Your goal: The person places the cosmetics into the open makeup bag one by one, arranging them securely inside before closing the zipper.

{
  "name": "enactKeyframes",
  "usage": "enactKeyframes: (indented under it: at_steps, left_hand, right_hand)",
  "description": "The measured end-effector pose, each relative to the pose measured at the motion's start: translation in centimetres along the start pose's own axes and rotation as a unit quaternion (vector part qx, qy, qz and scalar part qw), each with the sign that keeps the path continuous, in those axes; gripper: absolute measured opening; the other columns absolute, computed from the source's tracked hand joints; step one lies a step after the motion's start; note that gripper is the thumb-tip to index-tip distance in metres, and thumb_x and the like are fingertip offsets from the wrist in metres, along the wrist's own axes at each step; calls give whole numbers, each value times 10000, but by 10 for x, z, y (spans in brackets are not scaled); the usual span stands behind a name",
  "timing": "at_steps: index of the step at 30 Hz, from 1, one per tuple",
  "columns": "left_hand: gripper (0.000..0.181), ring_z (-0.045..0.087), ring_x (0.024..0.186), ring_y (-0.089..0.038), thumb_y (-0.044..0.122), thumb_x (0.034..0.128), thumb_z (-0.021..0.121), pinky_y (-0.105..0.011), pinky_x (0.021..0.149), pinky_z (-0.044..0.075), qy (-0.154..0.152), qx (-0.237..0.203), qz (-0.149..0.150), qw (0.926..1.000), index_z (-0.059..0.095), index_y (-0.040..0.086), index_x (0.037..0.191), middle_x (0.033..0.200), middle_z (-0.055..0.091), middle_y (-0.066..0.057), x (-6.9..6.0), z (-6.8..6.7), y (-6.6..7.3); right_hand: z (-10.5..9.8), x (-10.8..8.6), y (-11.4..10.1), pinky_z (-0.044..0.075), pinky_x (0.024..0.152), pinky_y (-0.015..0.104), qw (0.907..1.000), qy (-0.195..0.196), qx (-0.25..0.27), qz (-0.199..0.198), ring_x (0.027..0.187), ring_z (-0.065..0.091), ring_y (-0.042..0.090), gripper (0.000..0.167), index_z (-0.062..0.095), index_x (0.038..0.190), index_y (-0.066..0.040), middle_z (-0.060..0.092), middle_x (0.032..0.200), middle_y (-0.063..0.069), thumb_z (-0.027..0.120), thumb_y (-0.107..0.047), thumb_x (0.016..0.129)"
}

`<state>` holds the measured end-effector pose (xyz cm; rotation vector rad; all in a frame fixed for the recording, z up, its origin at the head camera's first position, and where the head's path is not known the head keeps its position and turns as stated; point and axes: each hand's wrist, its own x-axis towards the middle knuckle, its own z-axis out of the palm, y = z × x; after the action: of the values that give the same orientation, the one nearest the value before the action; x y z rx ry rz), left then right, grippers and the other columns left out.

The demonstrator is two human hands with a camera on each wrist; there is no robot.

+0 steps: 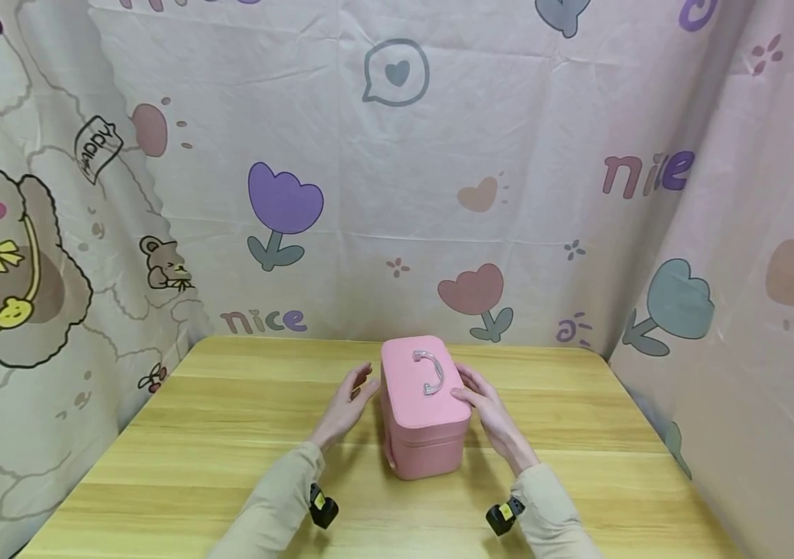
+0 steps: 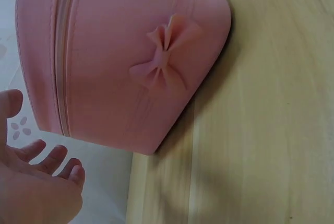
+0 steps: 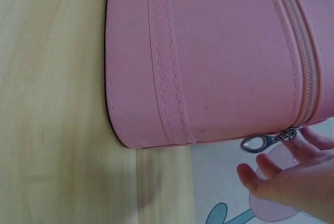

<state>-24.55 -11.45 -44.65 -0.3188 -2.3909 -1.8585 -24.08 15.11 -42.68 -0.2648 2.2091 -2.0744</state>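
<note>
A pink cosmetic case [image 1: 419, 404] stands upright on the table, its lid closed and a clear carrying handle [image 1: 431, 373] on top. A pink bow [image 2: 163, 59] decorates the side that faces my left hand [image 1: 349, 407]. That hand is just left of the case, apart from it, with fingers loosely bent and nothing in them. My right hand [image 1: 486, 407] is at the case's right side, thumb on the lid's edge. In the right wrist view its fingers lie beside the metal zipper pull [image 3: 255, 143], at the end of the zipper [image 3: 305, 62]; whether they touch the pull is unclear.
The wooden table [image 1: 264, 388] extends around the case. A printed curtain [image 1: 383, 194] hangs behind it and along both sides. Small black wrist cameras are strapped at the sleeves [image 1: 278, 497].
</note>
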Motion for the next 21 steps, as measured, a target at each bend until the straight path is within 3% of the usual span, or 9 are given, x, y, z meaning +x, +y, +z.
enactKeyframes:
  at_steps: [5, 9, 16, 21]
  left_hand:
    - [626, 248, 1510, -459, 264, 1054, 511, -564, 1263, 210, -144, -85, -126, 9998, 280, -40, 1550, 1618, 279, -282, 12, 3, 3]
    - [621, 208, 1522, -465, 255, 1064, 487, -563, 1270, 187, -305, -96, -57, 9995, 259, -49, 1555, 1630, 236, -292, 27, 6, 9]
    - [576, 193, 1533, -436, 93, 1033, 434, -532, 1281, 182, -195, -358, -68, 9991, 242, -104, 1539, 1625, 217, -317, 47, 14, 19]
    - [589, 256, 1504, -458, 76, 1000, 424, -543, 1265, 226, -163, -248, 112, 9995, 251, -110, 1531, 1587, 274, -353, 51, 15, 14]
  right_hand:
    - [-2, 0, 0, 180, 1267, 505, 9999, -95, -21, -60, 1543, 230, 350, 613, 317, 1557, -19, 294, 1642, 206, 531, -114, 990]
    - [-1, -8, 0, 157, 1276, 564, 9992, -28, -338, -204, 1549, 202, 375, 648, 309, 1566, -45, 294, 1642, 203, 573, -191, 993]
    - [-2, -27, 7, 330, 1196, 550, 9931, -188, -977, -616, 1454, 328, 400, 836, 277, 1586, -103, 331, 1593, 201, 730, -208, 891]
    - [-5, -29, 12, 341, 1166, 477, 9921, -206, -976, -765, 1417, 349, 366, 876, 315, 1568, -134, 360, 1569, 157, 800, -177, 839]
